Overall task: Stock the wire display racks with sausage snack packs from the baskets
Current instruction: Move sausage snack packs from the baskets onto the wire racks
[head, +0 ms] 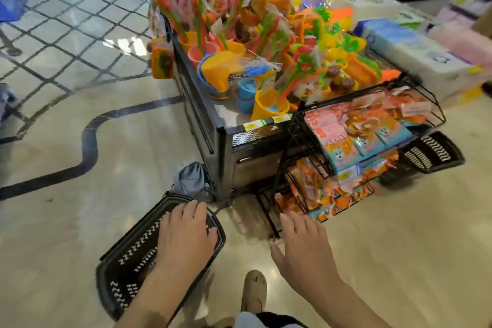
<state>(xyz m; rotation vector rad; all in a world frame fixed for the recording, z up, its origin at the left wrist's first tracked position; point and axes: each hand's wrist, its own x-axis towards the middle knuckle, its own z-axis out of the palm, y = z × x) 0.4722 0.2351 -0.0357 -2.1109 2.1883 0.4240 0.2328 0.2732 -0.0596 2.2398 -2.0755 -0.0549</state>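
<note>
Left of the wire rack [290, 146], my left hand [186, 231] was flat over the basket [119, 261], fingers straight, empty. My right hand [303, 245], spread and empty, hung before the rack's lowest tier. Snack packs [346, 146] filled the tiers. I judged it best to lift packs flat.

The near basket [125, 261] is showing black with white zigzag rows, and the far basket [436, 152] is matching it. The black wire rack [300, 141] is displaying orange, pink and light-blue packs [367, 125]. The cream floor [138, 157] is carrying a dark winding stripe.
</note>
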